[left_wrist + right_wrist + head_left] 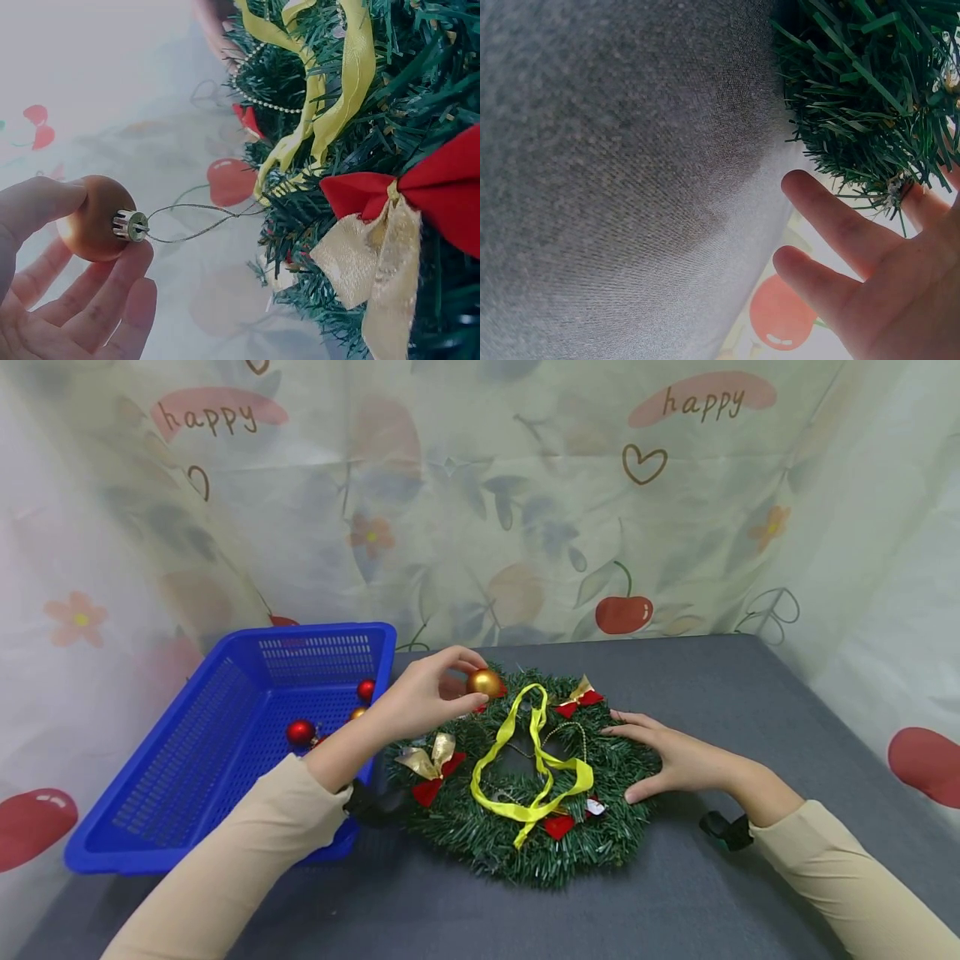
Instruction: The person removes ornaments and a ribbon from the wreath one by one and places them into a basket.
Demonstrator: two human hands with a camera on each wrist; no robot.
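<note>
A green tinsel wreath [517, 852] lies on the grey table, decorated with red-and-gold bows [433, 764], a bead string and a loosely looped yellow ribbon [487, 802]. Over its upper left part, my left hand [427, 693] pinches a gold bauble [483, 682] between thumb and fingers. In the left wrist view, a thin cord loop [191, 206] runs from the bauble's metal cap [130, 225] to the wreath; how its far end sits is hidden. My right hand [671, 756] rests at the wreath's right edge with fingers spread, two of them straight in the right wrist view.
Left of the wreath stands a blue plastic basket [232, 702] with red baubles [301, 732] and a partly covered gold one [357, 713] inside. A patterned curtain [465, 527] encloses the grey table [712, 693] at the back and sides.
</note>
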